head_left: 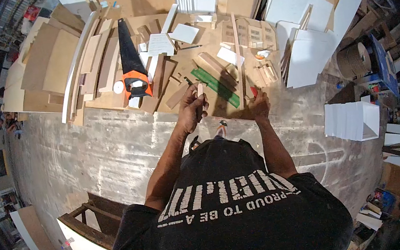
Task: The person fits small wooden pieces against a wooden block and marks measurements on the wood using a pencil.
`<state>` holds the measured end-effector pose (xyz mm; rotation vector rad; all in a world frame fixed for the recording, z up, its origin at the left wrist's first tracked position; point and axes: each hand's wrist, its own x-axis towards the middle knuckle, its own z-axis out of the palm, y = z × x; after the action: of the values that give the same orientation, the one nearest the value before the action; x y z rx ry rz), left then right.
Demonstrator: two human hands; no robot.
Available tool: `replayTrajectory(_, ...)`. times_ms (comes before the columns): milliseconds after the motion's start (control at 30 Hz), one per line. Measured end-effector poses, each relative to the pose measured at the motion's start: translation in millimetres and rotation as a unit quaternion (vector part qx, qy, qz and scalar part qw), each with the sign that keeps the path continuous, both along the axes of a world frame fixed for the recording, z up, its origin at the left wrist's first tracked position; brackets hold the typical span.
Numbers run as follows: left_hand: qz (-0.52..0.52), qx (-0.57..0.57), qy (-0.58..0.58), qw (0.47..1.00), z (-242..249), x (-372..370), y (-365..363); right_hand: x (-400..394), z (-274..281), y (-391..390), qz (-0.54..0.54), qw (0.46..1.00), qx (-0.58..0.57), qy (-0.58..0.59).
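Observation:
My left hand (191,110) is closed around a small light wooden piece (200,90), which stands up between the fingers. My right hand (260,105) is pinched on a small red item (254,91), too small to name, at the front edge of the wooden worktable (199,113). Between the hands, a green perforated strip (215,87) lies slantwise on the board. A long thin wooden strip (238,57) runs away from me beside my right hand. To the left rests a handsaw (133,58) with an orange and black handle.
Wooden boards (98,62) are stacked at the table's left. A written sheet of paper (160,44) and a pencil (189,47) lie mid-table. White panels (312,52) lean at the right. A white box-like stack (352,121) stands on the floor, and a wooden frame (90,219) is behind left.

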<state>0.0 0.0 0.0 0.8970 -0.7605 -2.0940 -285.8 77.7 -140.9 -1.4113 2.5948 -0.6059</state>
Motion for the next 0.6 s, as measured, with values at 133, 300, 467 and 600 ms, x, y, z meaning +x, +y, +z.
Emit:
replayTrajectory(133, -0.010, -0.010, 0.007, 1.000, 1.8, -28.4, -9.8, -16.4, 40.3, -11.5, 0.053, 0.988, -0.043, 0.138)
replayTrajectory(300, -0.071, -0.060, -0.108, 0.990, -10.2, -41.4, 1.1, 52.9, 110.5, -50.6, 0.228, 0.877, -0.172, -0.386)
replayTrajectory(467, -0.101, 0.010, -0.082, 0.991, -14.8, -21.3, 26.1, 80.2, 101.5, -52.9, 0.310, 0.872, -0.039, -0.377)
replayTrajectory(600, -0.117, -0.053, -0.189, 0.974, -43.6, 3.2, 25.1, 84.0, 99.6, -51.5, 0.139, 0.794, 0.096, -0.583)
